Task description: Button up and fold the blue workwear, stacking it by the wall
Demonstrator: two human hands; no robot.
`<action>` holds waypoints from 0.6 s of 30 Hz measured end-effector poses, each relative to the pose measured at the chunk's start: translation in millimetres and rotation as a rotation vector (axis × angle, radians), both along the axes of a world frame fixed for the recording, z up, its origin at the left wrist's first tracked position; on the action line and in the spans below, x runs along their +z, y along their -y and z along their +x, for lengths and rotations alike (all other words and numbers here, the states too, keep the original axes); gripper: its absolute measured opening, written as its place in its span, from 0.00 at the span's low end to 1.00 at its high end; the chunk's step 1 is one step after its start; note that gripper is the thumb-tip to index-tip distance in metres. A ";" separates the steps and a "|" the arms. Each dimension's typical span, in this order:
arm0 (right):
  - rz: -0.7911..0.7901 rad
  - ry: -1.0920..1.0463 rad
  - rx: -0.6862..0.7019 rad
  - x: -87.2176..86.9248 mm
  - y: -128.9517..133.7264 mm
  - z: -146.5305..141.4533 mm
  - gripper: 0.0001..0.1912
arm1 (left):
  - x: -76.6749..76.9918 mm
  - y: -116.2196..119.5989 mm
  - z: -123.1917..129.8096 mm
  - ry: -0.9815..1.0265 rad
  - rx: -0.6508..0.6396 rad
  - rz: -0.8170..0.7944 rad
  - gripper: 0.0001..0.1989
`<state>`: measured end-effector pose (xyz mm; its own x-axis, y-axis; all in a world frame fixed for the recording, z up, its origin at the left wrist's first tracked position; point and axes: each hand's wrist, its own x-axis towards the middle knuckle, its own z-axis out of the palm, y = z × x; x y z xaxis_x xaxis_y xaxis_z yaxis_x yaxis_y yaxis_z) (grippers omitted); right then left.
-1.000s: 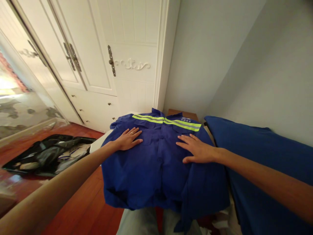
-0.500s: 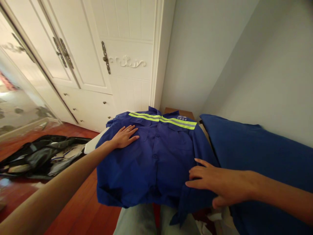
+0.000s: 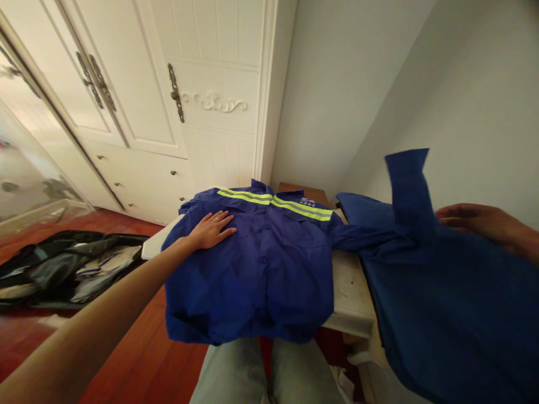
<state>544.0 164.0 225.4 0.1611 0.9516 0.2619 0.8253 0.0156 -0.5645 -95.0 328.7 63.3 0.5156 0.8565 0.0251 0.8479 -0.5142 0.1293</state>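
A blue work jacket [image 3: 252, 269] with yellow-and-grey reflective stripes lies front up over a white surface before me. My left hand [image 3: 210, 230] rests flat on its chest, fingers spread, a ring on one finger. The jacket's right-side sleeve [image 3: 412, 213] stretches out over a dark blue cushion-like thing [image 3: 455, 314], its cuff end sticking up in the air. Just right of that sleeve is my right hand [image 3: 484, 224], fingers stretched towards it and slightly blurred; no clear grip shows. The fingertips are close to the cloth, and whether they touch it is unclear.
White wardrobe doors and drawers [image 3: 138, 179] stand ahead, beside a grey wall [image 3: 337, 84]. An open black suitcase [image 3: 63, 269] with clothes lies on the red wooden floor [image 3: 138, 359] at left. Part of a white stand [image 3: 351, 292] shows beneath the sleeve.
The sleeve at the jacket's right side has swung from beside the body outward to the right. My right hand has moved up and right; my left hand stays on the jacket.
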 end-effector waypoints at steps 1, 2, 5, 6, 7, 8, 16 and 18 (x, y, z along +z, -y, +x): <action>-0.001 -0.050 -0.097 -7.5 6.1 8.1 0.26 | -0.5 -0.5 -0.2 0.002 0.000 0.005 0.39; -0.018 -0.099 -0.172 -14.5 12.2 10.3 0.31 | -1.0 -1.1 -0.5 0.003 0.000 0.008 0.39; 0.036 -0.124 -0.249 -27.3 27.2 -13.4 0.43 | -1.7 -3.0 -1.1 0.009 -0.006 -0.011 0.39; 0.098 -0.121 -0.253 -28.4 31.2 -29.5 0.44 | -0.9 -2.7 -0.7 0.020 -0.002 -0.017 0.39; 0.153 -0.106 -0.277 -28.2 35.0 -48.7 0.44 | 0.6 -1.3 0.1 0.040 0.003 -0.011 0.38; 0.254 -0.124 -0.327 -27.2 38.7 -70.4 0.42 | 3.2 1.5 1.4 0.069 0.011 0.013 0.37; -0.348 0.360 0.678 -63.9 87.1 -258.6 0.25 | 31.4 95.0 -4.5 0.472 0.150 0.286 0.30; -0.549 0.435 0.801 -91.9 101.0 -283.1 0.22 | 17.7 132.2 -19.2 0.630 0.444 0.365 0.27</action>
